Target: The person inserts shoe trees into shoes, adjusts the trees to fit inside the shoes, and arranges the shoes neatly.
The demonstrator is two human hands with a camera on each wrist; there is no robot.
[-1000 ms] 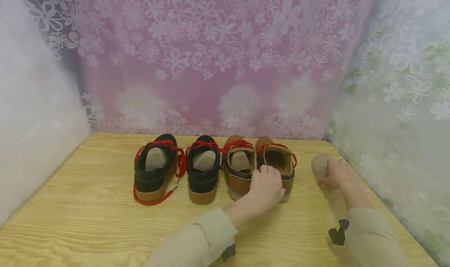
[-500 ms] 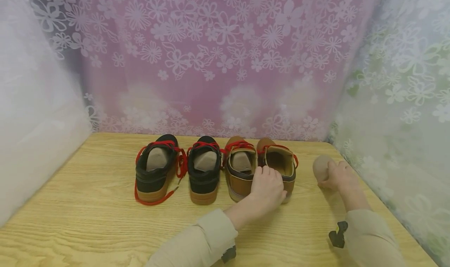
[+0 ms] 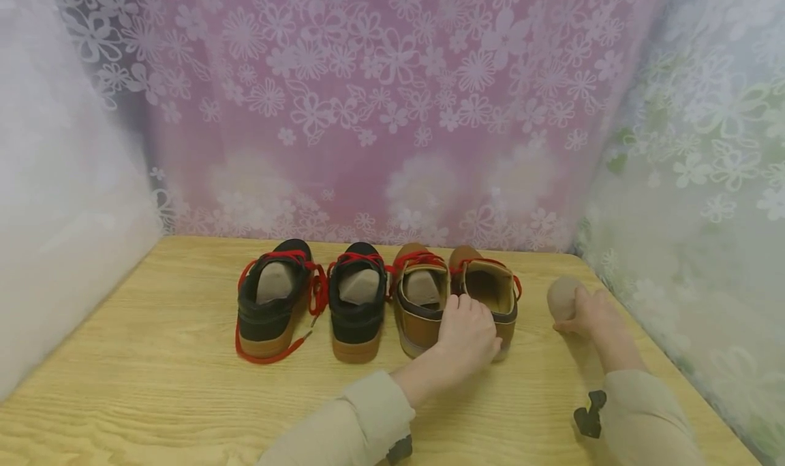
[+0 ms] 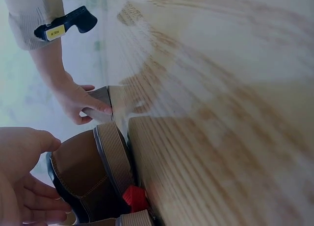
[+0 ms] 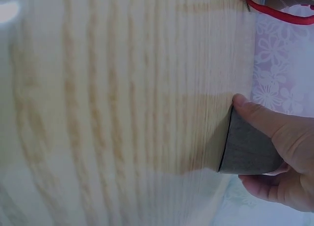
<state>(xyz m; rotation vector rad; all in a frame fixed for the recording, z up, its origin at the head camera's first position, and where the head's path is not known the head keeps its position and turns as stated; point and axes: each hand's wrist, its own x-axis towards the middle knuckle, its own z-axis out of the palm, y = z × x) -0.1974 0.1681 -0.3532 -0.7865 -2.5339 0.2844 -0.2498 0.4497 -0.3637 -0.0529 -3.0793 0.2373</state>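
A row of shoes with red laces stands heels toward me. My left hand is at the heel of the rightmost brown shoe, gripping its collar; in the left wrist view the thumb lies on one side of the heel and the fingers on the other. This shoe's opening looks dark inside. Off to its right, my right hand holds a grey-beige shoe insert between thumb and fingers. The right wrist view shows the insert with its straight edge close to the wooden table; the palm side is partly hidden.
Left of the gripped shoe stand another brown shoe and two black shoes, one in the middle and one farther left with a loose lace. Each has a beige insert inside. Flowered curtains border the wooden table.
The shoes sit slightly lower in the head view. My right hand has turned a little around the insert, with its thumb lying farther left; the left hand keeps its hold on the brown shoe.
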